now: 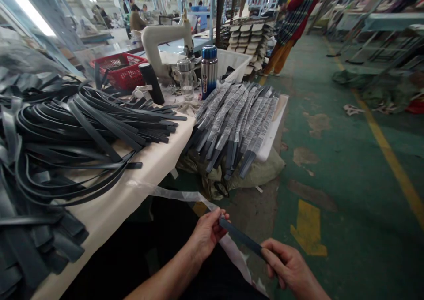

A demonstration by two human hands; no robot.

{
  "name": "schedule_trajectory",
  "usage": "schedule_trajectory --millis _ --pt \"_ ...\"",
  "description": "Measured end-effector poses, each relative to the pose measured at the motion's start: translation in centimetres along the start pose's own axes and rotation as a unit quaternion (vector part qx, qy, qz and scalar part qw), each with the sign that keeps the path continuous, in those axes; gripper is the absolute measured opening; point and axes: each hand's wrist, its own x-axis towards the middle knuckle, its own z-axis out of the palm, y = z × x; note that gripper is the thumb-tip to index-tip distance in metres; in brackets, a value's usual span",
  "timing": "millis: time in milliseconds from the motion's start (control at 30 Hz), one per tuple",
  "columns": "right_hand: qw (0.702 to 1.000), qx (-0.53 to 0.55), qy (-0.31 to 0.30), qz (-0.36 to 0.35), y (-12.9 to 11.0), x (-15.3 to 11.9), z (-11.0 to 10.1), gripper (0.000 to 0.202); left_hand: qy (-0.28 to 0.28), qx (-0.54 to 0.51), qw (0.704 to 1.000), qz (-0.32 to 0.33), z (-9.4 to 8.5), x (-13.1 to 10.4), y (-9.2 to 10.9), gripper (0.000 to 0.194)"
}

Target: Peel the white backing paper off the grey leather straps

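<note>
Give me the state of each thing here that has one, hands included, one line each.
Left hand: closed on strip and film
Right hand: closed on strip
Strip: dark, held between both hands
Film: clear, trailing from table to left hand
Table straps: looped, piled, unwrapped
Bundled strips: plastic-covered, dark ends bare
Flask: upright, lid on
Glass mug: upright, lid on
Basket: open-topped

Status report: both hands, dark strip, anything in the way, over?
Left hand pinching dark strip. Right hand gripping it farther along. Clear film running from left hand to table; nothing visibly blocking.
</note>
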Motion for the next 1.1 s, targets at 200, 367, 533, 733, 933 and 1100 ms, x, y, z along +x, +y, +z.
schedule_trajectory --millis 200,367,533,733,933,1100 --pt "0.998 -0.049 0.026 -0.013 -0.2 0.2 -0.2 0.039 0.016 -0.027 0.999 0.030 -0.1 0.2 -0.4 0.015" --pt "0.994 -0.086 0.059 -0.035 -1.0 0.0 0.7 0.037 0.023 -0.022 0.998 0.058 -0.3 0.4 -0.5 0.021" --pt "0.986 -0.135 0.076 -0.066 -1.0 -0.2 1.4 0.036 0.023 0.016 0.994 0.106 -0.4 -0.1 -0.3 0.029" --pt "0.973 -0.190 0.085 -0.099 -1.2 -0.9 1.9 0.034 0.028 0.036 0.993 0.111 -0.5 -0.2 -0.3 0.034" --pt "0.985 -0.138 0.040 -0.098 -2.4 -0.2 3.1 0.028 0.008 -0.011 0.997 0.074 -0.5 -0.7 -0.4 0.026" --pt "0.989 -0.092 0.084 -0.077 -3.1 0.9 3.5 0.033 -0.019 -0.060 0.996 0.057 0.3 -1.7 0.4 0.018"
